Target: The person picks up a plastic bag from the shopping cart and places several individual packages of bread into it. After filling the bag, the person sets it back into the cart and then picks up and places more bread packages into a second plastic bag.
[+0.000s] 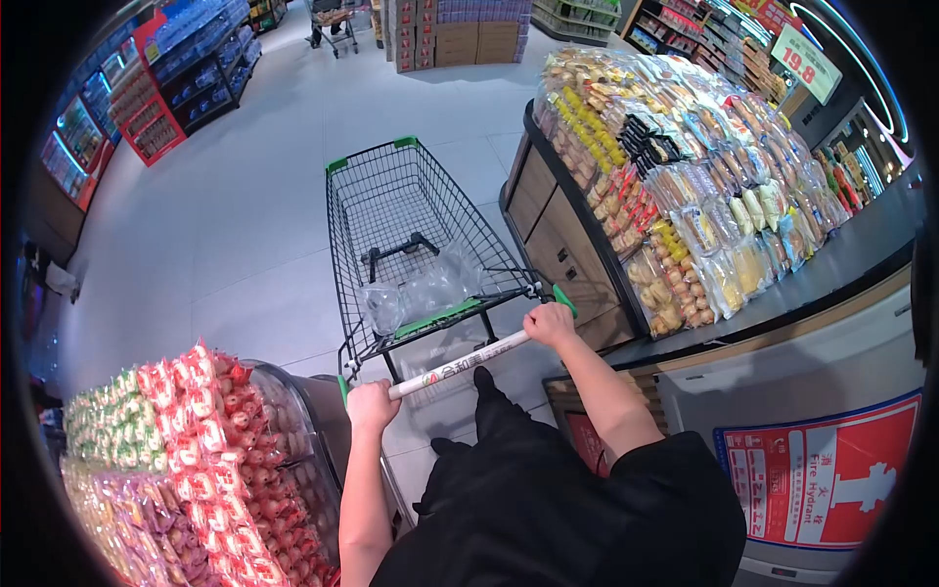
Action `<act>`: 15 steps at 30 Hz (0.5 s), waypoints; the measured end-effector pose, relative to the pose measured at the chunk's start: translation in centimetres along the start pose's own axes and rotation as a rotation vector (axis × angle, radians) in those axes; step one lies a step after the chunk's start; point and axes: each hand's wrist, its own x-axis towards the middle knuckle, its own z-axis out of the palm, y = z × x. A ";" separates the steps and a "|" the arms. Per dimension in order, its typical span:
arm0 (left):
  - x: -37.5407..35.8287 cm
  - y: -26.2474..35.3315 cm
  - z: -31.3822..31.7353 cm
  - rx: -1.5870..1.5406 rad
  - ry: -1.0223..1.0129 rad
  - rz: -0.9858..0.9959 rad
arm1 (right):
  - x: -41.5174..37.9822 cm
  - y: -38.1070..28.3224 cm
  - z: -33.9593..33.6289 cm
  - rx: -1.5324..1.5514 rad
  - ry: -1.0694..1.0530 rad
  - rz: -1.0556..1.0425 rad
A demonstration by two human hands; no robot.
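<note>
My left hand (373,405) is closed round the left end of the white handle (460,362) of a shopping cart. My right hand (550,324) grips the same handle near its right end, beside a green corner piece. Ahead of the handle stretches the black wire cart basket (337,220), with green corners at its front. Crumpled clear plastic (430,291) lies at the near end of the basket; whether it holds anything is unclear.
Packaged baked goods (704,186) fill a counter close on the right. Red and green packets (196,421) are heaped at the lower left. Stacked boxes (460,39), another cart (335,22) and drink shelves (201,64) stand farther ahead. A fire hydrant sign (822,470) is lower right.
</note>
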 end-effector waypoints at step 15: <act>16.5 3.9 -2.3 -0.789 -0.346 -0.066 | 10.7 9.3 -1.5 0.051 -0.023 0.040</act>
